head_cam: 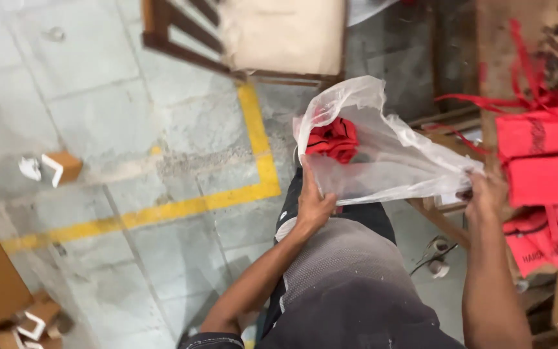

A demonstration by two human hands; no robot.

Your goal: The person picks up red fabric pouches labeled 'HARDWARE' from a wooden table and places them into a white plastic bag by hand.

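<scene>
The left hand (pixel 313 205) is closed on the lower left edge of a clear plastic bag (pixel 382 155), fingers curled over the film and thumb pressing it from outside. The right hand (pixel 485 194) pinches the bag's right end, fingers shut on the bunched plastic. Between the two hands the bag is stretched out above the person's lap, its mouth rising open at the top left. Inside it, near the left hand, sits a folded red cloth (pixel 334 139) with dark markings, seen through the film.

Below the bag are the person's knees in grey and black trousers (pixel 343 278). Just right of the right hand, a table (pixel 505 39) carries a stack of red packs (pixel 544 168) with loose red straps (pixel 531 84) trailing over them; more red packs lie lower at the right edge. Beyond the bag stands a wooden chair (pixel 182 32) with a pale cushion (pixel 285 32). The floor (pixel 98 97) is grey concrete with a yellow line (pixel 163 210) bending across it. A small cardboard piece (pixel 59 167) lies well apart on the left, and cardboard scraps (pixel 8 304) sit at the lower left corner.
</scene>
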